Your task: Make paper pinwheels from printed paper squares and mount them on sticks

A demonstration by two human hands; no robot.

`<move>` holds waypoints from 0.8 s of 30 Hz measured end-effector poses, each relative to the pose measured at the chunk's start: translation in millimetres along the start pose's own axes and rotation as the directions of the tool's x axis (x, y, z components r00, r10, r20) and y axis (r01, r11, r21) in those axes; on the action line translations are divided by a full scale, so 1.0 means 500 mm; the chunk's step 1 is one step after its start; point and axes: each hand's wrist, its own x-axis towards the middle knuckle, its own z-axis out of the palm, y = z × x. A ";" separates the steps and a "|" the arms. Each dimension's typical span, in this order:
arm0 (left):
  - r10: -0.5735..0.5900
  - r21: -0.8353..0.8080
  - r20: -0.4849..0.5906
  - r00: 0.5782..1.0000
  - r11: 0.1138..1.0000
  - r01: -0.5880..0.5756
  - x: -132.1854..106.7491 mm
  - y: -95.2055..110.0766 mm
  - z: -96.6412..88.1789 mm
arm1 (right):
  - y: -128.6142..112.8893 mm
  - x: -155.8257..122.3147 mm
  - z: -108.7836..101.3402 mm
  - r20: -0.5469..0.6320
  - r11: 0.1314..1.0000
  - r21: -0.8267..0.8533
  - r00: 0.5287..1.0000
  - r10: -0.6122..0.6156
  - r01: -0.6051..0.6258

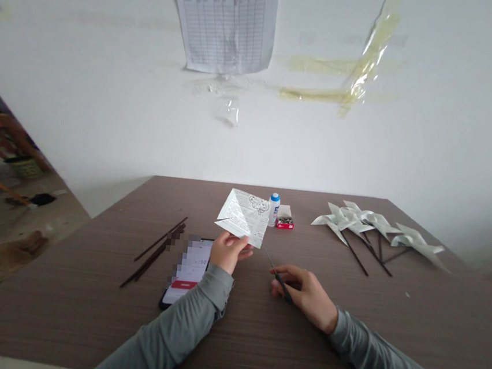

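Above the table (63,318), left hand (227,251) raised

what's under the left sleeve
The grey sleeve of the left arm hides the right edge of a smartphone with a lit screen; whatever that edge shows stays covered.

Two hands over the bench (63,318) right now, a left hand (228,251) and a right hand (304,297)! That's one folded paper square (243,216) in the left and one thin dark tool (282,284) in the right. Across to the side, three paper pinwheels (368,222), and on the other side, three loose dark sticks (152,251), as far as we can count them. Add one phone (187,272), one blue-capped bottle (274,208), one small red box (285,218), and up on the wall, one ruled sheet (222,22)!
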 end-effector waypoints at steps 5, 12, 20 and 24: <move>0.008 -0.039 -0.009 1.000 0.999 -0.009 -0.019 0.009 0.004 | 0.001 0.000 0.002 0.019 1.000 0.004 1.000 0.010 -0.010; -0.013 -0.045 -0.002 1.000 0.999 0.013 -0.017 0.010 0.005 | 0.010 0.003 0.006 0.040 1.000 0.023 0.999 0.007 -0.008; -0.033 -0.033 0.006 0.999 0.999 0.033 -0.001 0.000 0.001 | 0.012 0.004 0.008 0.047 0.999 0.046 0.999 0.024 -0.026; -0.037 -0.040 0.005 0.999 0.999 0.037 -0.002 -0.001 0.002 | 0.005 0.003 0.007 0.044 0.998 0.048 0.998 0.047 -0.049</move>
